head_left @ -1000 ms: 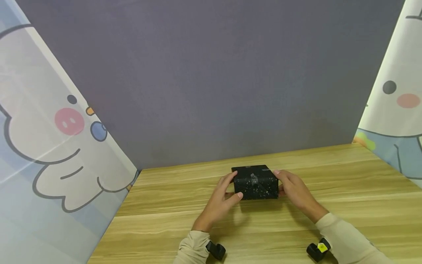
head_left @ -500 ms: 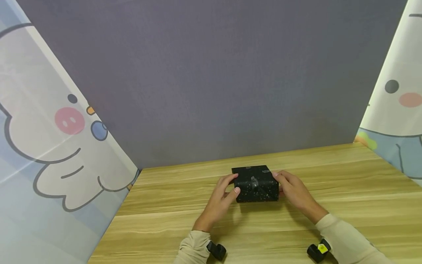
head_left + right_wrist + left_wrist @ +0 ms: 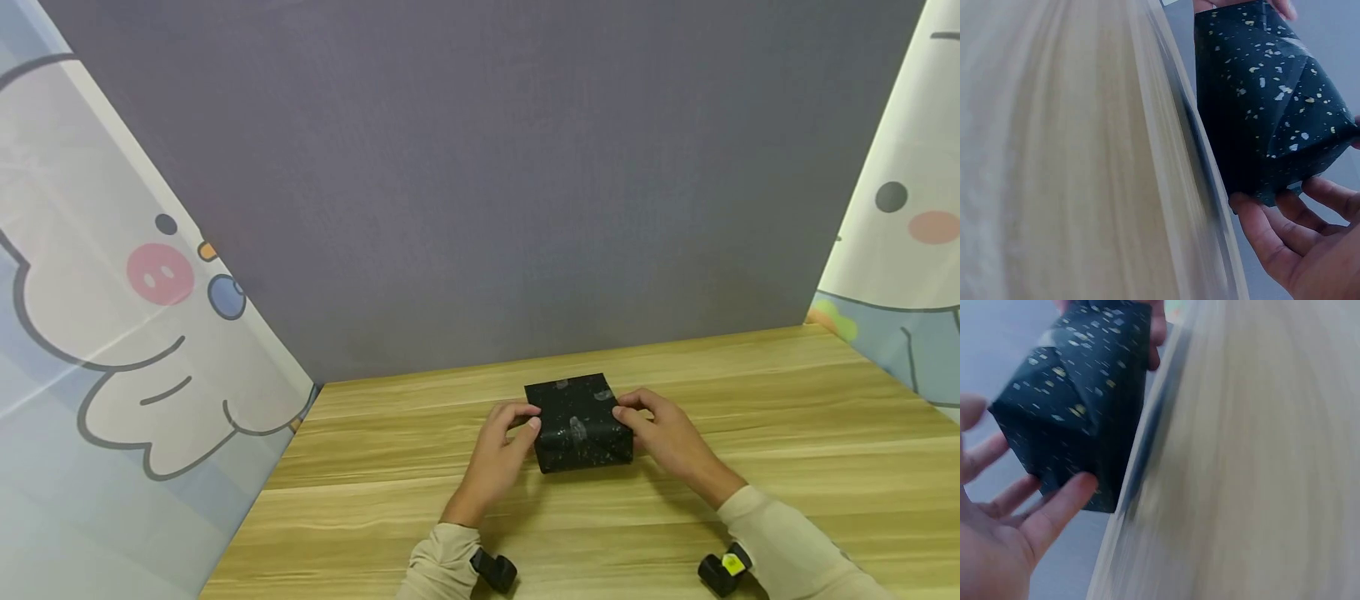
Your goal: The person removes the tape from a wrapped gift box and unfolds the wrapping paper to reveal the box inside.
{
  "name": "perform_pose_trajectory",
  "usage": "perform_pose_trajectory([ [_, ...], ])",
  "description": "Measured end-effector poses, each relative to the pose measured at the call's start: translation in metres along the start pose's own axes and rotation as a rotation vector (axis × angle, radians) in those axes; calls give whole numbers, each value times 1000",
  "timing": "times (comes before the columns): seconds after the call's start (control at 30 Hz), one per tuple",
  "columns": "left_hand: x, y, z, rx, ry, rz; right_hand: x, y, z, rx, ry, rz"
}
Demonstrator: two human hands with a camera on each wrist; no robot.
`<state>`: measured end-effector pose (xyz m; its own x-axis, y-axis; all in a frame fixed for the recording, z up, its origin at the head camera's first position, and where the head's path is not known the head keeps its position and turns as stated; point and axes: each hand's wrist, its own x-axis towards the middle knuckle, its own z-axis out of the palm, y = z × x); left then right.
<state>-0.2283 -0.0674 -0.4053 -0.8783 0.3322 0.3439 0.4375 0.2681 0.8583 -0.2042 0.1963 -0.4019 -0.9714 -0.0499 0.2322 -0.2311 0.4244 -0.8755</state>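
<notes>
A box wrapped in black paper with pale and gold flecks (image 3: 581, 425) is held between both hands, close over the wooden table. Strips of clear tape show on its top and front edge. My left hand (image 3: 497, 450) grips its left end; in the left wrist view the fingertips (image 3: 1079, 487) press against the folded end of the wrapped box (image 3: 1079, 412). My right hand (image 3: 667, 437) grips the right end. In the right wrist view, the thumb and fingers of the right hand (image 3: 1297, 237) are bent around the lower corners of the wrapped box (image 3: 1272, 94).
The wood-grain table (image 3: 360, 500) reaches back to a plain grey panel (image 3: 487, 183). Cartoon-printed sheets (image 3: 97, 333) stand at the left and right sides. A small black device is strapped at each wrist, over beige sleeves (image 3: 442, 562).
The wrapped box has tipped so that more of its top faces the head camera, and its front edge sits lower. Both hands have shifted slightly with it, still gripping the ends.
</notes>
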Motion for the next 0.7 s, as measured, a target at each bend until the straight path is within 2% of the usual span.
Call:
perform_pose_trajectory([
  [0.37, 2, 0, 2, -99, 35, -92, 2, 3, -1, -49, -27, -7],
  [0.7, 3, -3, 2, -184, 15, -120, 2, 2, -1, -66, -21, -9],
])
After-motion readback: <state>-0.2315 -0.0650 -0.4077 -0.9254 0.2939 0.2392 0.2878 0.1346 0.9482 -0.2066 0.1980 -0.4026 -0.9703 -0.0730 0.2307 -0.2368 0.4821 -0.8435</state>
